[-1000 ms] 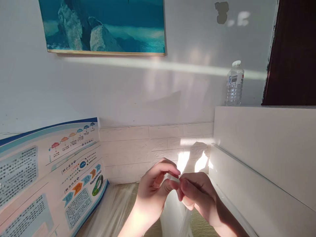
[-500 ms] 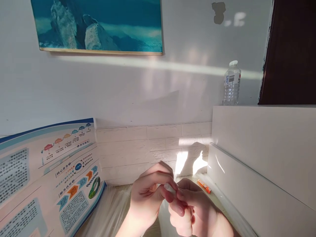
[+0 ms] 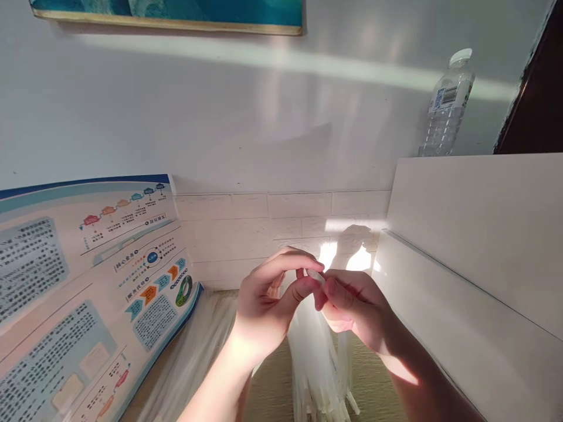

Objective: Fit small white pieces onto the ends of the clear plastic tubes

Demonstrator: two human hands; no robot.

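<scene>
My left hand (image 3: 268,305) and my right hand (image 3: 352,308) meet fingertip to fingertip above a wooden table. Both pinch the top of a thin clear plastic bag (image 3: 314,351); its small white upper edge shows between the thumbs. The bag hangs down from the fingers to the tabletop (image 3: 272,392), where its lower folds bunch up. Each hand's fingers are curled and pressed together on the plastic.
A printed poster board (image 3: 88,281) leans at the left, with more clear plastic (image 3: 197,357) lying beside it. A white cabinet (image 3: 475,246) stands at the right with a water bottle (image 3: 446,108) on top. A framed picture (image 3: 176,14) hangs on the wall.
The view has tilted down, so the picture sits higher in frame. Both hands have stayed pinched together on the plastic, and more of the hanging bag now shows.
</scene>
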